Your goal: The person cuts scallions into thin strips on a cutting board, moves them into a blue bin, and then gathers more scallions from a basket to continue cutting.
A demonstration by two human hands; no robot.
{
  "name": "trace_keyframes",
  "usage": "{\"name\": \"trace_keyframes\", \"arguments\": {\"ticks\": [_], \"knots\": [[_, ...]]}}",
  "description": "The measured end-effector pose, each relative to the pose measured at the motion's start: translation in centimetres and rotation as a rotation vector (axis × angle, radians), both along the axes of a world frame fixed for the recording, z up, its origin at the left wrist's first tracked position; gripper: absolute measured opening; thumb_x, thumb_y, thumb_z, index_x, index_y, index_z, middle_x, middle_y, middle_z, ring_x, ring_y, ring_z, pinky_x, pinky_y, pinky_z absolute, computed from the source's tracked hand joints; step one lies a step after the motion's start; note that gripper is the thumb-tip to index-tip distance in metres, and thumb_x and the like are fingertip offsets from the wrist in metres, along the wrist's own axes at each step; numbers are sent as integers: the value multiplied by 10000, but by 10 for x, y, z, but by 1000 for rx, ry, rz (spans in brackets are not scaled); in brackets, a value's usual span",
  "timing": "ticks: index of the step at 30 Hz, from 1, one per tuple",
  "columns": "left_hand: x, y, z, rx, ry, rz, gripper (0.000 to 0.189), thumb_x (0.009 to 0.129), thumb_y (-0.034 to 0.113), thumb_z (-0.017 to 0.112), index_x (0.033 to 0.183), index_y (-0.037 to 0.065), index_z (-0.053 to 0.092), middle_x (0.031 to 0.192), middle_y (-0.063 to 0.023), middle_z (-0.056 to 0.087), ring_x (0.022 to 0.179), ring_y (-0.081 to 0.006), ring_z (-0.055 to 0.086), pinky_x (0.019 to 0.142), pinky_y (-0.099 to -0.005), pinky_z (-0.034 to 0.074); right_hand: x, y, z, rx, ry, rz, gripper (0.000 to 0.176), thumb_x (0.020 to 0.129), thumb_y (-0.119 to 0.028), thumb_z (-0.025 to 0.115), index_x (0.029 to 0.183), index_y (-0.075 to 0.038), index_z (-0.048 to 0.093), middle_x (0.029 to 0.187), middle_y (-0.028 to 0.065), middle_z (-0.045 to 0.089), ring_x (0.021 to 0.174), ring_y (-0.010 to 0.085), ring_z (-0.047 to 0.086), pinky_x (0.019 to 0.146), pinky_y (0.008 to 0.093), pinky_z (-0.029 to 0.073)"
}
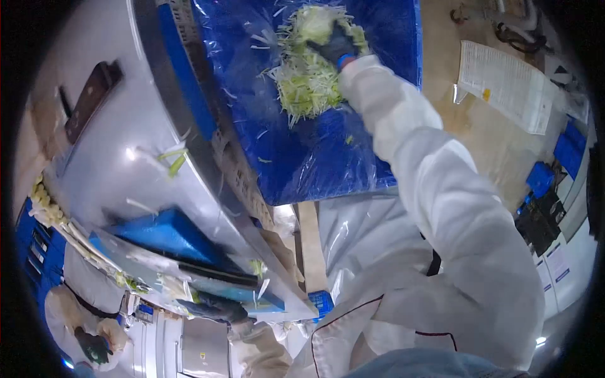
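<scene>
My right hand point(337, 45), in a dark glove, reaches over a heap of shredded pale green vegetable point(309, 88) in a bin lined with blue plastic point(302, 154). Its thumb and fingers are spread against a paler clump at the top of the heap. At the lower left, my left hand point(217, 309), also dark-gloved, rests with stretched fingers at a blue cutting board point(268, 302). Cut green and white pieces point(176, 288) lie beside it. Close by is what looks like a long knife with a dark handle point(217, 277); my left hand appears apart from it.
A steel table point(126, 145) carries a blue block-like object point(170, 233), scattered green scraps point(176, 162) and long pale stalks point(75, 236). A co-worker in white point(69, 321) stands at the lower left. A printed sheet point(504, 85) lies right of the bin.
</scene>
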State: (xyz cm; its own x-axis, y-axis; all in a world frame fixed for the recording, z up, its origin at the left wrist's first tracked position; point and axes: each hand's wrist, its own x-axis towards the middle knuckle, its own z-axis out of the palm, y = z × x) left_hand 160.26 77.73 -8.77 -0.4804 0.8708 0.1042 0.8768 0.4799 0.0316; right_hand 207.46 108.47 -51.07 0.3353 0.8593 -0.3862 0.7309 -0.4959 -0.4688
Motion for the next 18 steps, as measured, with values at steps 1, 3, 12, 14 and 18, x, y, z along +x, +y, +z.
{"name": "trace_keyframes", "arguments": {"ticks": [1,3,12,14,18], "knots": [[-1,-2,-3,29,-15,15,662,1050,461,385,1521,4,304,1517,-287,317,1372,-446,343,1137,-548,294,-26,-10,-2,44,-73,175,1060,740,-744,642,1520,-94,337,1527,216,386,1390,423,374,1122,534,313],[0,-1,-5,76,-101,32,670,1047,466,390,1526,8,285,1541,-283,263,1395,-462,292,1138,-576,282,-73,-39,20,49,-142,522,966,735,-695,673,1515,-214,364,1546,165,378,1406,445,338,1103,637,279],[-29,-22,-8,26,-63,-83,684,1047,484,374,1532,20,244,1563,-285,204,1411,-475,260,1149,-588,269,-35,-148,15,-170,-62,776,295,912,-222,526,1167,-187,673,1260,107,637,1116,305,619,917,457,501],[-30,-24,-8,26,-76,-64,689,1044,484,384,1532,18,245,1563,-289,201,1415,-466,256,1151,-586,265,6,-142,-5,-72,-52,673,312,864,-197,592,1155,-114,667,1265,121,630,1120,329,612,920,480,495],[-11,-11,-4,51,-147,16,707,1042,485,389,1538,7,228,1559,-300,201,1426,-439,253,1156,-574,251,33,-96,26,97,-170,305,600,788,-342,690,1348,-169,562,1404,147,524,1248,390,512,999,540,437]]}}
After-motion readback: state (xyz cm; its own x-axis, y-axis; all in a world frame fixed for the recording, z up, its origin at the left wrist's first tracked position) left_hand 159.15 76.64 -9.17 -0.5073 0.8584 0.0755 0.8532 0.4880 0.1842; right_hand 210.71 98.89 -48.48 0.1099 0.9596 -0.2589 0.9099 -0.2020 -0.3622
